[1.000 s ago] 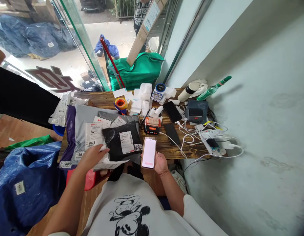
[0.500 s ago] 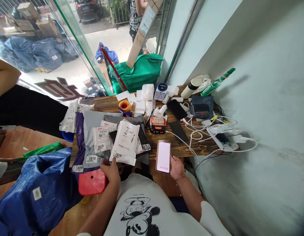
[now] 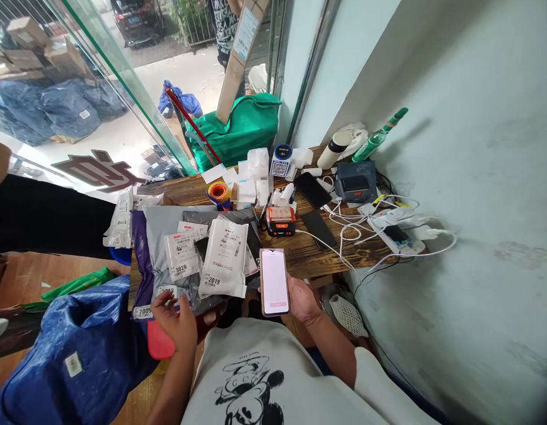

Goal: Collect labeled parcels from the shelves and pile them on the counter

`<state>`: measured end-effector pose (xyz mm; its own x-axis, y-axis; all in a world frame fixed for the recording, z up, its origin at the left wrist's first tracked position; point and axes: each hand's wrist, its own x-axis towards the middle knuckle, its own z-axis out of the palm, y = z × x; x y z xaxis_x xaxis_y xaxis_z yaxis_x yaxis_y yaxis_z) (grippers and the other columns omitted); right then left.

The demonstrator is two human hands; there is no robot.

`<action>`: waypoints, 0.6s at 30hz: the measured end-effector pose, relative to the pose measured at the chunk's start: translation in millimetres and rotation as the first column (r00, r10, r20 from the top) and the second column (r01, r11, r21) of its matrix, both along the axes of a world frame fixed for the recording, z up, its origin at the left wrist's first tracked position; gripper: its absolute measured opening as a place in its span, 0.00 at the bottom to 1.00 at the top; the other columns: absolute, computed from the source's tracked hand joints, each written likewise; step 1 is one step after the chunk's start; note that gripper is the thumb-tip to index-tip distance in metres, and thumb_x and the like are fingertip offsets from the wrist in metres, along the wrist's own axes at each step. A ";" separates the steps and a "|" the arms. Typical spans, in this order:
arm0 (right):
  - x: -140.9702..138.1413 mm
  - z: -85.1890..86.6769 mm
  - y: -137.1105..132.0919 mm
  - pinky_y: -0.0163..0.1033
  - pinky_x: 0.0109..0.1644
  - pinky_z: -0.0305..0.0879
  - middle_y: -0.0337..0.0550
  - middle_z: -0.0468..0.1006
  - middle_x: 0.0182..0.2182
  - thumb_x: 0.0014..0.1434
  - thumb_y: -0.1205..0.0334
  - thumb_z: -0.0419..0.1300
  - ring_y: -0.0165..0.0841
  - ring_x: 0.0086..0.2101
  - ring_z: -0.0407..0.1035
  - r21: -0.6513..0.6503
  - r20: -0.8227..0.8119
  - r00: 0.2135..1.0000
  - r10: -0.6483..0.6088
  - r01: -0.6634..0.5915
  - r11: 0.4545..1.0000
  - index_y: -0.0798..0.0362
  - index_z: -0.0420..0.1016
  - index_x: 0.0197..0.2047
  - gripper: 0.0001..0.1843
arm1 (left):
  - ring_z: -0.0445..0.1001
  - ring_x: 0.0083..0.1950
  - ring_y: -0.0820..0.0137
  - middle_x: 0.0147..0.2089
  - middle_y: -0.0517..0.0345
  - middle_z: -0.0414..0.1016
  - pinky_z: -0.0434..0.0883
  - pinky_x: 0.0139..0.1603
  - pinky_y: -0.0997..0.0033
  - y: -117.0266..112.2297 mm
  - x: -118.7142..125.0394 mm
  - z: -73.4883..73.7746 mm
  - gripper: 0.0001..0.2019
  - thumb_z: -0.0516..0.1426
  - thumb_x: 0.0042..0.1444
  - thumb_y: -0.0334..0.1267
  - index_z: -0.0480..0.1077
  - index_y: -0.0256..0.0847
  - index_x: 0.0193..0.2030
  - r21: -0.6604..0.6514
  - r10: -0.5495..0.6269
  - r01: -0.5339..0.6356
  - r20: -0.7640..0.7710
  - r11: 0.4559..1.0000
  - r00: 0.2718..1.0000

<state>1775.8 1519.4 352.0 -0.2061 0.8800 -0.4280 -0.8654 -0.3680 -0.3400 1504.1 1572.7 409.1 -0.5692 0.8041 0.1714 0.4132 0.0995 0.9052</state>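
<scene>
My right hand [image 3: 302, 300] is closed around a smartphone [image 3: 275, 283], held upright with its pale, lit screen facing me. My left hand [image 3: 176, 316] is empty, its thumb and fingers apart, over the front edge of the parcel pile. Just above it lies a small white mailer [image 3: 182, 255] marked 3028. A larger white mailer [image 3: 224, 257] marked 2019 rests to its right. Beneath them are a grey mailer bag [image 3: 160, 233], whose label my left fingers partly cover, and a purple mailer bag [image 3: 141, 254] marked 2005.
An orange-black label printer [image 3: 280, 221], a tape roll [image 3: 218, 192], a dark phone [image 3: 315, 190] and a tangled power strip [image 3: 400, 236] lie on the wooden table [image 3: 306, 260]. A red stool [image 3: 159, 341] and a blue sack [image 3: 78, 342] stand below left. Another person's dark-clothed leg [image 3: 47, 215] is at left.
My left hand has left the edge of the 2019 mailer and moved left, its fingers now spread. The phone in my right hand has shifted left, nearer the parcels. The camera view has turned slightly.
</scene>
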 end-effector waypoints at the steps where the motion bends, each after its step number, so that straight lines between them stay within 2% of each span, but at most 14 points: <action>1: -0.4 4.2 0.6 0.59 0.54 0.67 0.50 0.80 0.49 0.56 0.50 0.58 0.51 0.44 0.77 0.007 0.006 1.000 0.004 -0.004 1.000 0.52 0.70 0.56 0.27 | 0.68 0.44 0.70 0.44 0.58 0.65 0.67 0.47 0.67 0.9 -1.2 1.1 0.15 0.62 0.52 0.40 0.61 0.44 0.43 0.025 -0.024 0.024 -0.002 0.999 1.000; 4: -1.2 18.2 1.6 0.58 0.53 0.69 0.49 0.80 0.50 0.57 0.49 0.60 0.50 0.44 0.77 0.006 0.062 0.998 0.005 -0.006 1.000 0.50 0.70 0.56 0.26 | 0.67 0.42 0.71 0.45 0.58 0.64 0.66 0.46 0.67 3.7 -0.8 5.5 0.15 0.62 0.53 0.40 0.63 0.44 0.44 0.079 -0.114 0.117 -0.041 0.990 0.993; 6: -3.8 28.8 2.7 0.55 0.51 0.71 0.48 0.81 0.48 0.57 0.47 0.61 0.49 0.43 0.78 -0.015 0.099 0.995 0.000 0.002 1.000 0.50 0.70 0.55 0.26 | 0.68 0.44 0.69 0.46 0.56 0.66 0.66 0.47 0.66 6.5 9.0 9.8 0.15 0.61 0.54 0.42 0.65 0.44 0.46 0.012 -0.288 0.290 -0.102 0.957 0.952; 7: -6.0 34.2 3.6 0.55 0.50 0.71 0.48 0.82 0.47 0.57 0.45 0.61 0.48 0.43 0.78 -0.027 0.111 0.994 0.005 -0.002 1.000 0.49 0.70 0.55 0.26 | 0.69 0.46 0.67 0.47 0.55 0.68 0.66 0.48 0.65 8.5 17.9 12.1 0.16 0.60 0.55 0.43 0.66 0.44 0.49 -0.078 -0.428 0.423 -0.079 0.903 0.900; 8: -8.7 39.3 4.7 0.54 0.49 0.72 0.47 0.82 0.47 0.57 0.44 0.61 0.47 0.42 0.78 -0.037 0.119 0.993 0.013 -0.008 0.999 0.49 0.71 0.56 0.27 | 0.70 0.49 0.65 0.49 0.53 0.70 0.66 0.50 0.64 11.0 29.2 14.1 0.18 0.58 0.57 0.46 0.67 0.45 0.53 -0.186 -0.568 0.560 0.008 0.808 0.823; 9: -11.9 44.0 6.0 0.53 0.49 0.72 0.47 0.82 0.47 0.57 0.43 0.61 0.46 0.42 0.78 -0.040 0.129 0.992 0.017 -0.012 0.999 0.48 0.71 0.55 0.27 | 0.71 0.51 0.63 0.50 0.51 0.72 0.67 0.51 0.62 13.8 42.3 15.8 0.20 0.56 0.59 0.48 0.67 0.44 0.57 -0.277 -0.662 0.675 0.155 0.684 0.734; 10: -15.4 48.1 7.3 0.52 0.50 0.72 0.46 0.81 0.48 0.57 0.42 0.61 0.45 0.43 0.77 -0.035 0.144 0.989 0.014 -0.009 0.999 0.48 0.72 0.55 0.27 | 0.71 0.53 0.61 0.51 0.49 0.74 0.67 0.51 0.61 17.1 56.3 16.9 0.23 0.52 0.61 0.52 0.66 0.44 0.59 -0.329 -0.691 0.758 0.316 0.563 0.650; 11: -18.8 51.3 8.4 0.51 0.52 0.71 0.46 0.80 0.50 0.57 0.41 0.61 0.44 0.45 0.77 -0.022 0.168 0.986 0.003 0.001 1.000 0.47 0.72 0.55 0.27 | 0.72 0.54 0.59 0.51 0.48 0.76 0.67 0.51 0.60 20.8 70.1 17.5 0.25 0.50 0.62 0.55 0.68 0.42 0.59 -0.348 -0.673 0.806 0.443 0.480 0.592; 12: -21.9 53.5 9.2 0.51 0.53 0.70 0.45 0.80 0.51 0.57 0.41 0.62 0.44 0.47 0.76 -0.007 0.198 0.980 -0.015 0.017 1.000 0.47 0.73 0.54 0.27 | 0.73 0.52 0.58 0.49 0.47 0.77 0.68 0.51 0.60 24.8 82.8 17.4 0.27 0.48 0.62 0.58 0.71 0.40 0.56 -0.351 -0.638 0.823 0.519 0.447 0.568; 15: -27.2 55.1 9.3 0.50 0.56 0.68 0.44 0.78 0.53 0.57 0.40 0.62 0.44 0.52 0.72 0.030 0.283 0.957 -0.059 0.052 0.998 0.45 0.73 0.55 0.27 | 0.73 0.42 0.59 0.36 0.48 0.78 0.67 0.45 0.62 37.2 108.4 15.6 0.30 0.48 0.59 0.63 0.76 0.37 0.35 -0.336 -0.591 0.793 0.533 0.509 0.605; 18: -26.0 52.2 6.8 0.51 0.57 0.66 0.44 0.78 0.53 0.56 0.39 0.62 0.44 0.53 0.71 0.050 0.342 0.937 -0.062 0.048 0.998 0.45 0.73 0.54 0.28 | 0.71 0.33 0.62 0.27 0.52 0.75 0.65 0.39 0.65 45.7 115.6 14.5 0.28 0.52 0.55 0.64 0.73 0.37 0.26 -0.376 -0.593 0.763 0.480 0.525 0.646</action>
<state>1749.8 1526.2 404.2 -0.0032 0.9037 -0.4282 -0.7118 -0.3029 -0.6337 1619.7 1618.5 423.6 0.2409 0.8649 -0.4404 0.3166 0.3589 0.8780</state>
